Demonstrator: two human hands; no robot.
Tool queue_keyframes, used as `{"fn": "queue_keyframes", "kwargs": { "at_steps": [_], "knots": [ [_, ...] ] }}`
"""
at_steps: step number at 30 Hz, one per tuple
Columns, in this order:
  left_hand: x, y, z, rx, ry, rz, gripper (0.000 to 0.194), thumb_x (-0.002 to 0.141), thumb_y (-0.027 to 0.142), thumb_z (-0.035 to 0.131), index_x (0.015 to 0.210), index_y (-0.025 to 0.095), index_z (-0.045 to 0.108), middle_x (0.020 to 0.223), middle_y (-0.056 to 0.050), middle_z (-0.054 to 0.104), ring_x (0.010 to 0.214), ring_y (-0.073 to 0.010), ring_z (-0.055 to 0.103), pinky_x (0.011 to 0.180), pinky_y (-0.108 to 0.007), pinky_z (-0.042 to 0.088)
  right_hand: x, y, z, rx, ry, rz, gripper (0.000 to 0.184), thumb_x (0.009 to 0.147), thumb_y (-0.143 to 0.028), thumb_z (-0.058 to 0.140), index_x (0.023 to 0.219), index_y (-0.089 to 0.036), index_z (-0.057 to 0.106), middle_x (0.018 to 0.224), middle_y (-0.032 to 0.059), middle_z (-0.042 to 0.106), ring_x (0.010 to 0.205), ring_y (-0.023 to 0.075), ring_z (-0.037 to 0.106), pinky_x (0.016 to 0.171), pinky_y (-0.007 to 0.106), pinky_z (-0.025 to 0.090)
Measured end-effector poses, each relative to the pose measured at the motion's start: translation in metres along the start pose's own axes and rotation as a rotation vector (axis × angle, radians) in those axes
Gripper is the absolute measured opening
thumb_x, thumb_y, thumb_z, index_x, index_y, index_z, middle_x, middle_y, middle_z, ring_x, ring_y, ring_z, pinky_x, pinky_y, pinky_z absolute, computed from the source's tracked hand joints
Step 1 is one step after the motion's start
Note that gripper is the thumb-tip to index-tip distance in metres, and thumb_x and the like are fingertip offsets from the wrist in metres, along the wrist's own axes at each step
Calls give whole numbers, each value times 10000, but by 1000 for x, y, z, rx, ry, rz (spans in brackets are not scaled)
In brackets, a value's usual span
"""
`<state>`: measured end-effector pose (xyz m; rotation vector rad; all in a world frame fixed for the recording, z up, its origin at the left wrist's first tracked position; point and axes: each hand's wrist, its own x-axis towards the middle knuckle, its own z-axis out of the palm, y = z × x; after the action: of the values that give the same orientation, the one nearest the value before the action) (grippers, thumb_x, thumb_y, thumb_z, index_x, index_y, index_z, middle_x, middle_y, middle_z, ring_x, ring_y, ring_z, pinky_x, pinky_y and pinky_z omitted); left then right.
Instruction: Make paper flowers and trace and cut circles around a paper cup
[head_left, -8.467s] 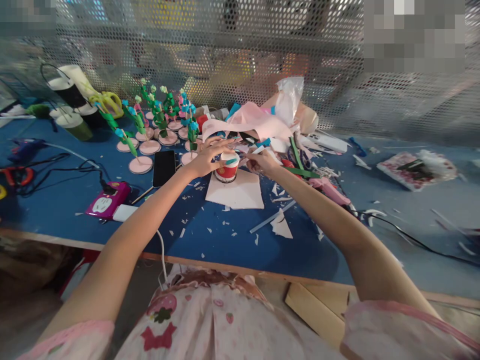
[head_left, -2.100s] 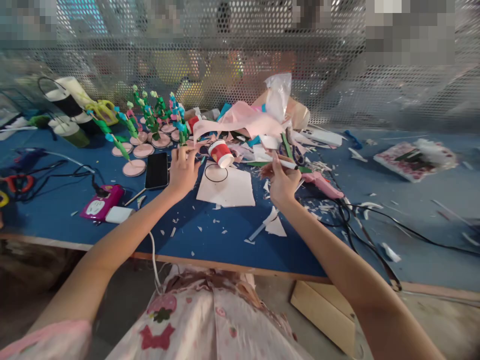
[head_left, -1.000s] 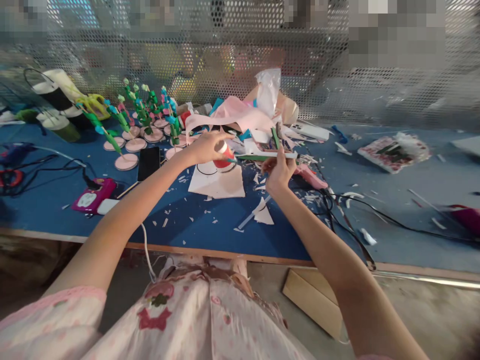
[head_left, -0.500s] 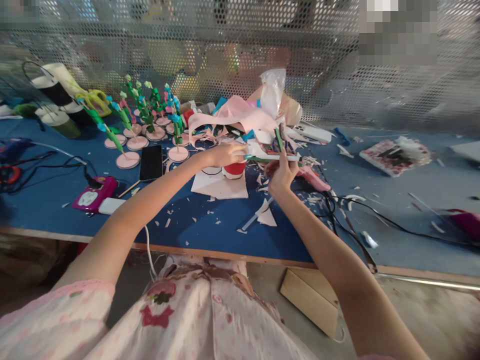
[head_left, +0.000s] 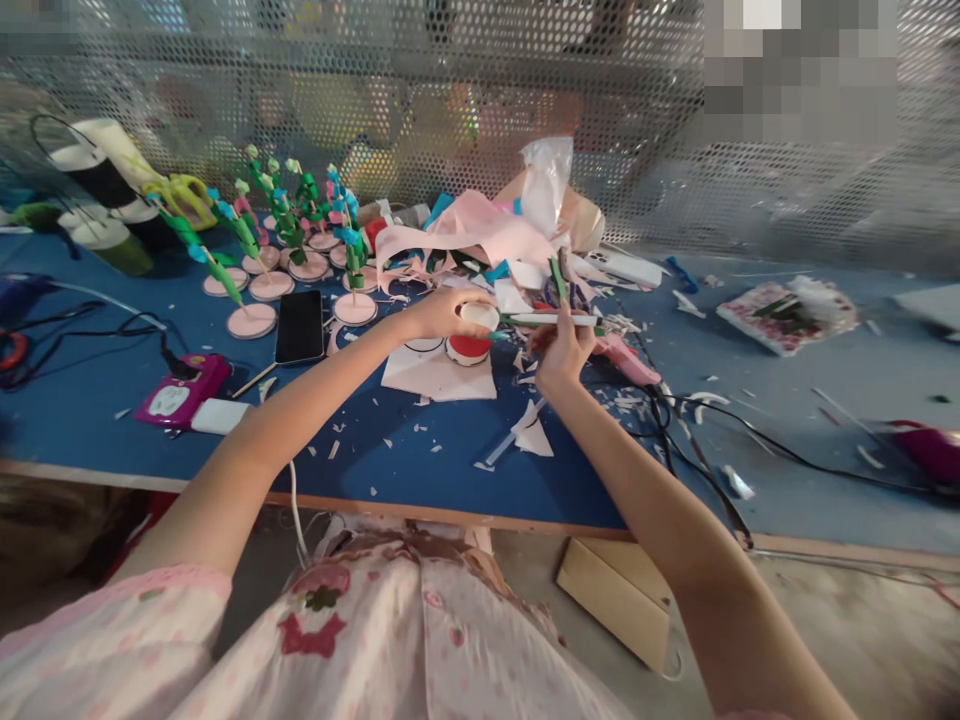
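Showing a white end and red side, cup point(head_left: 469, 349) in left hand point(head_left: 442, 313)

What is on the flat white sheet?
A red and white round tub, held by the left hand, and a black circle, partly hidden by that hand. Whatever the tub covers is hidden.

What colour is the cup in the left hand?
The cup has a red side, with white at the top and bottom edge; the head view shows it.
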<state>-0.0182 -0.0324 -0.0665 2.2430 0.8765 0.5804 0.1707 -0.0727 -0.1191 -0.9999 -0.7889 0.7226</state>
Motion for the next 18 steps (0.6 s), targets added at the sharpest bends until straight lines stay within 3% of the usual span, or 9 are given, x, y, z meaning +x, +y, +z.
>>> {"fn": "queue_keyframes", "kwargs": {
  "at_steps": [9, 14, 18],
  "knots": [
    [-3, 2, 0, -29, 6, -24, 570, 686, 427, 699, 1205, 199, 635, 1239, -120, 632, 918, -258, 597, 732, -316, 418, -2, -5, 1, 13, -6, -5, 439, 676, -600, 647, 668, -251, 380, 346, -126, 399, 255, 89, 367, 264, 232, 268],
    [-6, 4, 0, 15, 7, -43, 557, 691, 409, 698, 1201, 194, 634, 1223, -114, 642, 916, -254, 601, 763, -331, 429, -3, -5, 0, 10, -35, -22, 389, 718, -559, 631, 686, -245, 403, 352, -124, 392, 257, 90, 378, 271, 230, 270],
    [-8, 7, -1, 26, -8, -54, 565, 694, 419, 698, 1206, 193, 617, 1254, -102, 626, 1050, -267, 590, 871, -360, 443, -2, -4, 0, 1, -32, -5, 399, 702, -580, 631, 696, -240, 421, 348, -131, 391, 248, 88, 366, 263, 227, 270]
  ]
}}
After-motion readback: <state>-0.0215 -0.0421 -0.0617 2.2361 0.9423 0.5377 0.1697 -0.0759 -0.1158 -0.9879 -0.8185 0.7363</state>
